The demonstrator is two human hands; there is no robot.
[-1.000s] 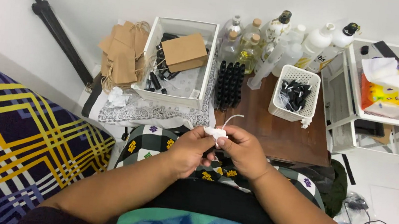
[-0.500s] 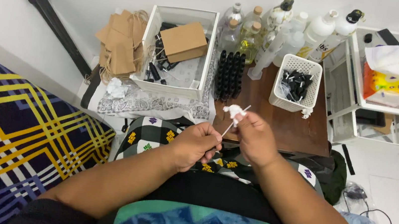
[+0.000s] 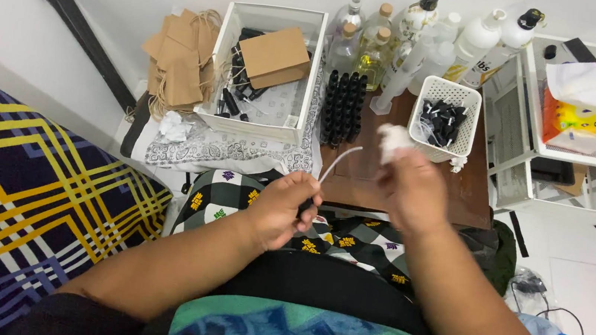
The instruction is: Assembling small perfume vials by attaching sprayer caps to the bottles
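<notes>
— So, how were the hands set at that moment?

— The left hand sat low over the lap, fingers curled shut around a small dark cap with a thin white dip tube rising from it, tilted up and to the right. The right hand was lifted higher, over the near edge of the wooden desk, blurred, pinching a crumpled white tissue between thumb and fingers.

— Were the tissue and tube touching?

— No, they stood just apart; the tube's tip pointed towards the tissue without reaching it.

— What would have made the wiping go well, in your view?

— I'd judge that a steady left hand mattered most: the tube was thin and bendy, so the grip at the cap needed to stay firm while the tissue closed lightly round the tube and ran along its length, not across it. Squeezing too hard could have kinked it.

— And the arms?

— Both forearms came forward from the body, elbows out, the wrists meeting in front of the row of black bottles and the white basket.
</notes>
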